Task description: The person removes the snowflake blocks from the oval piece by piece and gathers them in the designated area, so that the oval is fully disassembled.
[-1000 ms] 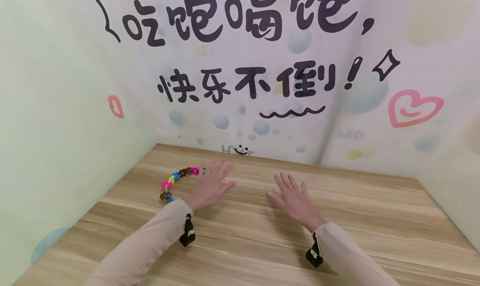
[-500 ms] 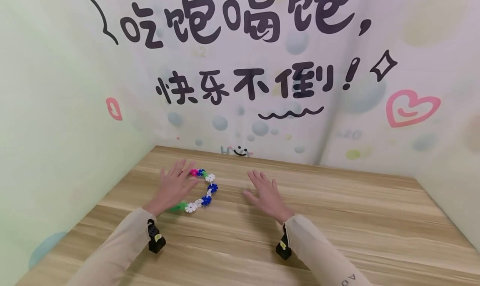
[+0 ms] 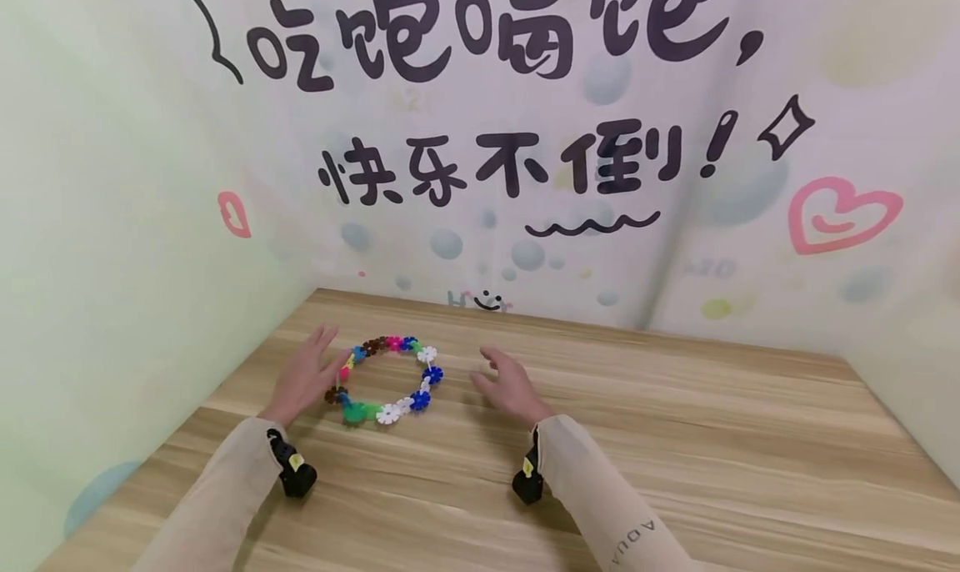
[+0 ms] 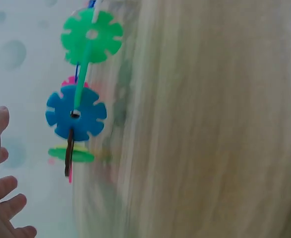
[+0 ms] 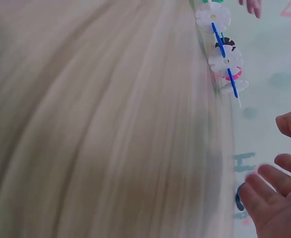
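Observation:
A ring of interlocking plastic snowflake discs [image 3: 387, 413], in white, blue, green, brown, pink and yellow, lies on the wooden table [image 3: 675, 439], left of the middle. Beside its left edge is my left hand [image 3: 302, 378], fingers extended; whether it touches the ring is hard to tell in the head view. The left wrist view shows a gap between those fingers and a blue disc [image 4: 76, 113]. To the right of the ring, apart from it, my right hand [image 3: 513, 387] hovers with fingers slightly bent and nothing held. White discs [image 5: 226, 60] of the ring appear in the right wrist view.
A printed cloth wall [image 3: 480, 247] with black lettering stands along the table's back edge. Pale side walls [image 3: 150, 222] close off the left and right. A black wrist camera [image 3: 297, 476] is strapped at each cuff.
My left hand has moved left, from over the ring to its left side, uncovering the whole ring. My right hand has moved left, closer to the ring. The ring looks unmoved.

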`<state>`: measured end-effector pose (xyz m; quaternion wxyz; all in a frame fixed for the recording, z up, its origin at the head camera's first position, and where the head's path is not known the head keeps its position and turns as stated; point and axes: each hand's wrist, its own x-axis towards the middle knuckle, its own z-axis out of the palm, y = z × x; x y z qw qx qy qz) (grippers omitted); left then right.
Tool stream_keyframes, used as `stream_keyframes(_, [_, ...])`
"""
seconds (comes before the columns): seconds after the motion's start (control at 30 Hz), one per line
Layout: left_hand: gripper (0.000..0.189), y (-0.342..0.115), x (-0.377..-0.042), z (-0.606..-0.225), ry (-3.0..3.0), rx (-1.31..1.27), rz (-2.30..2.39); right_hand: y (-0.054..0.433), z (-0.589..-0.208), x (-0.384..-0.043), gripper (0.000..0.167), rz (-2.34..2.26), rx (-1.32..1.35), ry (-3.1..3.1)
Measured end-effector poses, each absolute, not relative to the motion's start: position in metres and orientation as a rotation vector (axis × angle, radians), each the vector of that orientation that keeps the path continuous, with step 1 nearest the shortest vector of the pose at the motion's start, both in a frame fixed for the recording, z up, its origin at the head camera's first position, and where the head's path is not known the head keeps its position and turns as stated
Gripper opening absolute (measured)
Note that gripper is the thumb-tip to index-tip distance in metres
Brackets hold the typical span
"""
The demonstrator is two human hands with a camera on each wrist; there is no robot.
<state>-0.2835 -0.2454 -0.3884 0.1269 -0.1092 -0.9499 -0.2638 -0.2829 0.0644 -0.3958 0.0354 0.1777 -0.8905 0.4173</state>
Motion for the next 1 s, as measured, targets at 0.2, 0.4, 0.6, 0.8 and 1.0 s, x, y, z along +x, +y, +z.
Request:
stream_keyframes(0.2, [0.066,-0.262,-0.287,-0.39,-2.823,-0.147,-1.073,0.053,-0.395,-0.287,0.04,1.469,0.524,-2.734])
stream_keyframes(0.4, [0.048,-0.27,-0.294,-0.398,-2.798,-0.112,-1.14,0.04,-0.396,-0.292,0.039,1.552,0.484,-2.77])
stream_keyframes(0.6, [0.035,-0.275,-0.3,-0.409,-2.77,-0.079,-1.194,0.028,-0.401,-0.297,0.041,1.753,0.379,-2.782])
stream_keyframes(0.8, [0.031,-0.273,-0.301,-0.412,-2.765,-0.01,-1.259,0.016,-0.411,-0.304,0.039,1.924,0.25,-2.721])
stream_keyframes(1.0, [0.026,-0.27,-0.302,-0.413,-2.756,0.002,-1.331,0.006,-0.412,-0.308,0.032,1.923,0.169,-2.715])
